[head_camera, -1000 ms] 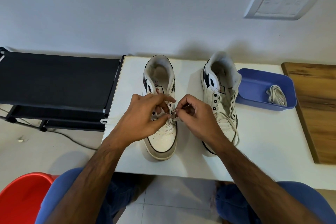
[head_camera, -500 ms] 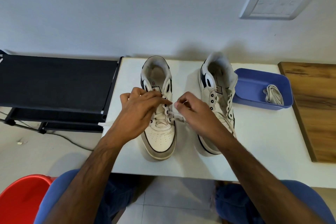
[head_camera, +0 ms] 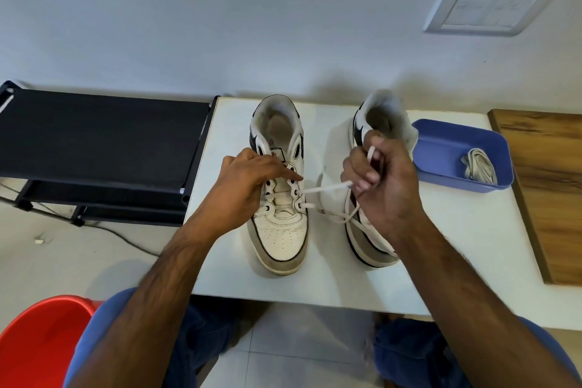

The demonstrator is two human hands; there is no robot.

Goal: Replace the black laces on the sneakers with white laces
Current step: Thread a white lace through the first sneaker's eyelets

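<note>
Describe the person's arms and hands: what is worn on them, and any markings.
Both forearms are bare, with no watch, ring or glove in view. The left hand and right hand carry no markings. Blue short sleeves show near the bottom edge; dark blue trousers show below.

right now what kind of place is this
Probably a room at home, not a workshop: a white wall switch plate, a pale tiled floor, and a small white table beside a low black rack.
</note>
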